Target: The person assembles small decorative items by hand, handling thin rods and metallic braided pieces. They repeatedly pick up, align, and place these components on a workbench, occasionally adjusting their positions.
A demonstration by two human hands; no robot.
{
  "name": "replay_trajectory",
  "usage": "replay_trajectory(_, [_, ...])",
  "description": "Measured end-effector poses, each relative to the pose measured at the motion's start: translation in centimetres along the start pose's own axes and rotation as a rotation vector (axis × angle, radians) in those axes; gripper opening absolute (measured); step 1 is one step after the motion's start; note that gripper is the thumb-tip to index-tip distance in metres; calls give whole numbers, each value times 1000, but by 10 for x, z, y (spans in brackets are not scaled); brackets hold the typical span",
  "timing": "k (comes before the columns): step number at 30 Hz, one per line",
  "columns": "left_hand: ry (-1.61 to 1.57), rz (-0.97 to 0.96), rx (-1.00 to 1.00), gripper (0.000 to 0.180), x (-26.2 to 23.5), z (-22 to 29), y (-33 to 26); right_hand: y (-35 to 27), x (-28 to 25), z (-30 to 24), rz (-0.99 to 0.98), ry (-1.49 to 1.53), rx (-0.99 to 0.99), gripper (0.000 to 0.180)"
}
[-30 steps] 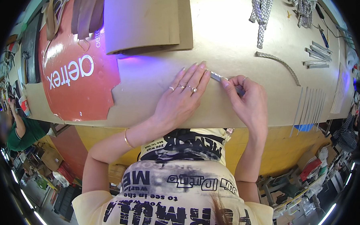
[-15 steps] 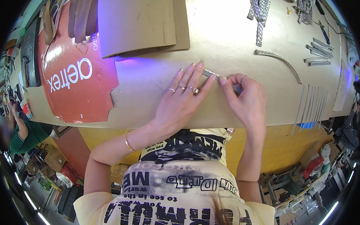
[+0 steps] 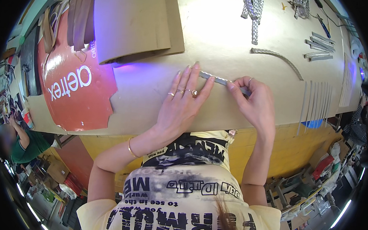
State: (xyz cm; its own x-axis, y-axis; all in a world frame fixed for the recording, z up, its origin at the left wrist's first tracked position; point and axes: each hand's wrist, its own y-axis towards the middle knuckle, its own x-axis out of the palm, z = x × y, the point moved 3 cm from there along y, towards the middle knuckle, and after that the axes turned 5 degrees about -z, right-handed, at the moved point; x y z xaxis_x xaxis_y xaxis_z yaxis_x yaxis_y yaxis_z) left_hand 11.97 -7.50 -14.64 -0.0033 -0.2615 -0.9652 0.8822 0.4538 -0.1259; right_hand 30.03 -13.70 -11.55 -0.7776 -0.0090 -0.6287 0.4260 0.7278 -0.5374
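Observation:
A narrow silver-grey braided strip [image 3: 214,78] lies slantwise on the tan table covering, between my two hands. My left hand [image 3: 184,97] rests flat with fingers stretched out, and its fingertips lie over the strip's left end. Further right, my right hand [image 3: 256,102] pinches the strip between thumb and fingers; a bit of grey shows under those fingers. The strip's right end is mostly covered by that hand. Beyond them, a longer curved braided strip [image 3: 281,58] lies by itself on the table.
Folded brown board [image 3: 134,26] and a red printed sheet [image 3: 79,92] lie to the left, with brown straps [image 3: 80,18] behind. At the right are several short braided pieces [image 3: 320,47], thin grey strips [image 3: 315,102] and a braided bundle [image 3: 254,13]. Another person [image 3: 26,143] is at far left.
My right hand has shifted slightly right along the strip, so more of it shows between my hands. The left hand stays flat over its end. The whole view has shifted a little.

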Motion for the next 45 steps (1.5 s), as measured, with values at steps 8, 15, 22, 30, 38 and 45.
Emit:
replay_trajectory(8, [97,14,-13,61,3,7,2,1,1,-5,17,-43,41,25])
replay_trajectory(15, [163,-12,-75,66,-1,21,7,-4,-3,2,78,-148,53,27])
replay_trajectory(22, [-172,-73,25,66,0,24,9,-4,-20,22,13,13,-44,23])
replay_trajectory(30, [-156,-117,24,72,-2,26,11,-3,-20,21,25,29,-60,22])
replay_trajectory(38, [-51,-108,-35,75,3,40,13,-2,-20,20,25,-20,-17,22])
replay_trajectory(45, [5,-31,-83,75,12,52,20,-2,-20,13,19,-45,0,22])
